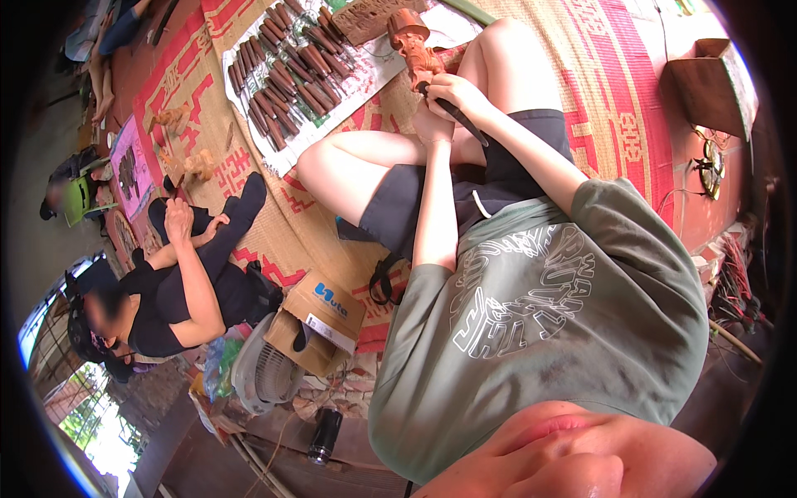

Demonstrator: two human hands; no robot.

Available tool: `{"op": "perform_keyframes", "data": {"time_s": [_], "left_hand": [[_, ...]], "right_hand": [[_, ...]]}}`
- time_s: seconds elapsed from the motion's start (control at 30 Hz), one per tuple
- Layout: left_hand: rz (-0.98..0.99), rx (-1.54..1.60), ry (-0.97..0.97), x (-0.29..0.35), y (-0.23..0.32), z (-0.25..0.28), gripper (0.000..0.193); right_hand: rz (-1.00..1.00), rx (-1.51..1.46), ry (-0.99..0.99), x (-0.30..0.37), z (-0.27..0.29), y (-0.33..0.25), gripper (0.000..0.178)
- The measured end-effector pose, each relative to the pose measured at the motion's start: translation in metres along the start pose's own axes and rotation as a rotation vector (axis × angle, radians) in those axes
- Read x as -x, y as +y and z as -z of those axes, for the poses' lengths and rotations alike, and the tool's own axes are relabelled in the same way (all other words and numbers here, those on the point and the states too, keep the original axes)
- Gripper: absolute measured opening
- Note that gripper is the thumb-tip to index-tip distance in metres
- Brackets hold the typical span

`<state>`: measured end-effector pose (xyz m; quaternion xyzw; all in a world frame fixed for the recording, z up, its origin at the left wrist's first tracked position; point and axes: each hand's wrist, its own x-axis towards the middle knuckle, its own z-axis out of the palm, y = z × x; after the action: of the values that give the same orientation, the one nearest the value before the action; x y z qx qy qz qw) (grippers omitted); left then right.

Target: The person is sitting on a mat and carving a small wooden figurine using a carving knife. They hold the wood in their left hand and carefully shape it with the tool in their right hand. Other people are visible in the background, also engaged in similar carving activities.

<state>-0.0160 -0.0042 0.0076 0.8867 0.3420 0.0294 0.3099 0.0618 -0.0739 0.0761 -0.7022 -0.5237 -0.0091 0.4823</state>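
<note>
A reddish-brown wood carving (pixel 418 56) stands upright in front of my crossed legs, its lower end close to my hands. My right hand (pixel 462 95) is closed on a carving tool (pixel 466 122) with a long dark handle, whose tip end meets the bottom of the carving. Just below and to the left, my left hand (pixel 432 126) is closed beside the tool. My right hand partly covers its fingers, so what they grip is hidden. Several carving tools with brown wooden handles (pixel 290 70) lie in rows on a white cloth (pixel 281 155) to the left.
A patterned red and straw mat (pixel 328 236) lies under me. A wooden block (pixel 365 21) rests behind the tools. To the left a person (pixel 178 282) in black sits near small wood carvings (pixel 198 166). A cardboard box (pixel 320 324), a grey fan (pixel 264 369) and a brown box (pixel 710 87) stand around.
</note>
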Motion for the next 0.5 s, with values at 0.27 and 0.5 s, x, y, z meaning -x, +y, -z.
{"op": "perform_keyframes", "data": {"time_s": [0.27,0.5], "left_hand": [[0.033,0.202,0.129,0.005,0.016,0.008,0.035],[0.025,0.22,0.112,0.008,0.017,0.016,0.035]], "right_hand": [[-0.052,-0.032,0.06,-0.002,0.006,-0.002,0.015],[-0.115,-0.019,-0.045,0.014,0.008,-0.001,0.013]]}}
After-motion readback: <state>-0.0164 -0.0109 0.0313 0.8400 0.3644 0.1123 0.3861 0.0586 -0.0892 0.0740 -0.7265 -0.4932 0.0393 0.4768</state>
